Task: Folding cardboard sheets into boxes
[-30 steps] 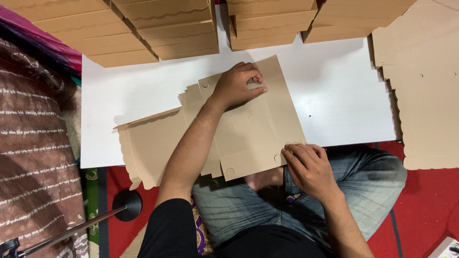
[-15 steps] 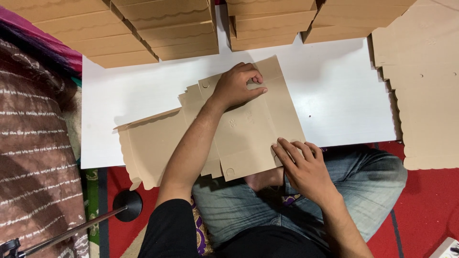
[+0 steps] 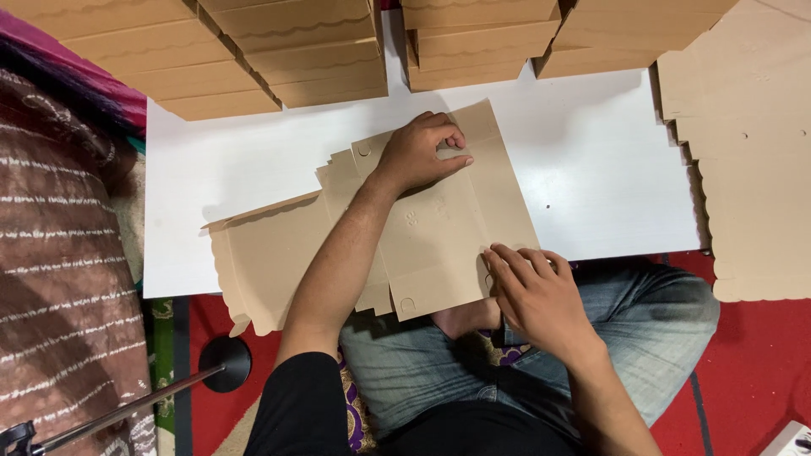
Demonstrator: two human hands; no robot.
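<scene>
At the far left of the frame we see a brown striped blanket (image 3: 59, 279) and, at lower left, a dark round stand base (image 3: 226, 361) with a metal rod running off toward the corner; across the upper left and top middle sit 2 groups of folded cardboard boxes (image 3: 253, 51), stacked along the far edge of the white table (image 3: 591, 152), probably to keep the middle free; at the centre lies the flat cardboard box blank (image 3: 439, 236), spread over the table's near edge and overhanging our lap, its scalloped flap reaching toward the lower left; our left hand (image 3: 418, 152) presses down on the blank's upper part with fingers curled loosely together, seemingly pinning the sheet so it cannot slide; it grips nothing that we can see; right of centre, our right hand (image 3: 532, 291) lies with fingers spread flat on the blank's lower right corner, apparently working a crease there; at the right edge a pile of unfolded cardboard sheets (image 3: 752, 160) waits within reach.
</scene>
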